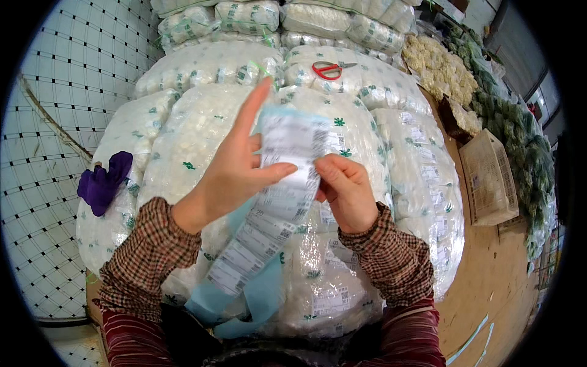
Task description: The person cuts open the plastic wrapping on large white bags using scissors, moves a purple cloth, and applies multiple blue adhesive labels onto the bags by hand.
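Note:
A long strip of white printed labels on pale blue backing [268, 225] hangs from my hands and curls down toward my lap. Its upper end is blurred. My left hand [224, 172] holds the strip with the thumb across its front, the index finger pointing away and other fingers behind. At the strip's right edge, my right hand [348, 192] pinches with thumb and forefinger; whether one label is lifted there I cannot tell. Below lie large clear plastic bags of pale packs [197, 133] with green leaf prints. Several packs on the right bear stuck-on labels [330, 300].
Red-handled scissors [328, 70] lie on a far bag. A purple glove [105, 183] rests at the left. More packed bags [247, 16] are stacked behind. To the right are a worn white crate [488, 179], pale produce [438, 69] and leafy greens [513, 137].

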Demonstrator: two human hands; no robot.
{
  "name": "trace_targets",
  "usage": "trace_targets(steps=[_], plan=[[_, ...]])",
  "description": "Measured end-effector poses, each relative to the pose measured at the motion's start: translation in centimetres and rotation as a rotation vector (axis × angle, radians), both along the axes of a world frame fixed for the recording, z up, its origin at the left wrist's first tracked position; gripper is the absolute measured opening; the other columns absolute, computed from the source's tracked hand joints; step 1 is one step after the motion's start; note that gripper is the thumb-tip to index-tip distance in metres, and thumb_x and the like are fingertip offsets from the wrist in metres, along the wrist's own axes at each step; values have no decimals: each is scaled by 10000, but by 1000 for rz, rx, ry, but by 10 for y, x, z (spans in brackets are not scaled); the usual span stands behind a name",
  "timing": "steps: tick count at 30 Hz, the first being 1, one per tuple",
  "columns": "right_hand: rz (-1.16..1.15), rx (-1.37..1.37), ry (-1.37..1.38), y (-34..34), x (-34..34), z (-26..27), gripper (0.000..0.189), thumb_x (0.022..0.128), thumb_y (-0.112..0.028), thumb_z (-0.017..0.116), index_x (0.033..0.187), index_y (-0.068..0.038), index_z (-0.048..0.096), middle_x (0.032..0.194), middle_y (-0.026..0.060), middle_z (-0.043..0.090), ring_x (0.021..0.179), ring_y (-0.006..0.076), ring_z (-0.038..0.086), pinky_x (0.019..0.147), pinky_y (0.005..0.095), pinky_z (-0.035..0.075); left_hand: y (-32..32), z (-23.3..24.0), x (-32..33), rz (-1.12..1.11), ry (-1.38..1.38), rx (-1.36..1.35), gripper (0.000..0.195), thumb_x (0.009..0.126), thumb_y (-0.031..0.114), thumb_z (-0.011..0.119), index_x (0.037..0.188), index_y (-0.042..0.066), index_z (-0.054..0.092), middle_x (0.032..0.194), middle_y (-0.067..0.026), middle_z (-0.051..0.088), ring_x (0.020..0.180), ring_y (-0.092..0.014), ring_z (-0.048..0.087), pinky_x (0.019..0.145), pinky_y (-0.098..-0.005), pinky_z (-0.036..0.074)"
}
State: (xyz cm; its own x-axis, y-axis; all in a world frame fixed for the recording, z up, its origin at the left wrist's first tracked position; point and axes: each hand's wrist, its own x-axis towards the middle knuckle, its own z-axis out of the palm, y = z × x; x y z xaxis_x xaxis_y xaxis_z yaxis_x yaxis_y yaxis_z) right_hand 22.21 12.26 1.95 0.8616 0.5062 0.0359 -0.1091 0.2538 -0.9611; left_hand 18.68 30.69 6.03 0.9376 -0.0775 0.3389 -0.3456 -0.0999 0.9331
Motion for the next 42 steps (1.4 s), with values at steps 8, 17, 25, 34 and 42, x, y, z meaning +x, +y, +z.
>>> trace_targets(steps=[8,17,25,34,42], plan=[[-5,-54,86,4,-6,4,172,842,-160,559,783,1,582,670,47,553,529,87,439,488,194,341,1,-14,-27,-104,484,-235,469,742,15,632,1170,-3,441,1088,-95,556,870,-123,574,718,-252,494],[-236,-507,-1222,10,0,38,201,692,-30,655,887,-26,606,777,89,566,726,235,538,610,312,424,1,-13,-8,-301,154,153,266,742,36,624,996,-13,562,900,-41,605,805,-83,546,716,-223,445],[-323,-181,-491,-31,49,21,157,827,-115,543,856,20,617,742,24,577,657,88,513,605,229,425,-7,24,52,-614,205,474,277,721,70,641,979,-20,590,899,-68,627,786,-106,579,712,-245,469],[-238,555,251,-64,190,-11,306,886,-272,432,1047,-19,495,907,107,574,749,206,511,690,335,416,37,1,165,129,-126,1600,396,676,-11,582,1063,-5,501,849,-196,575,783,-313,576,681,-384,477],[-405,605,572,-30,227,-95,318,906,-238,377,1075,14,472,985,154,554,815,282,562,785,456,480,-20,-90,199,-258,-617,1579,226,789,97,450,1005,77,512,832,-121,561,757,-257,598,649,-378,481]])
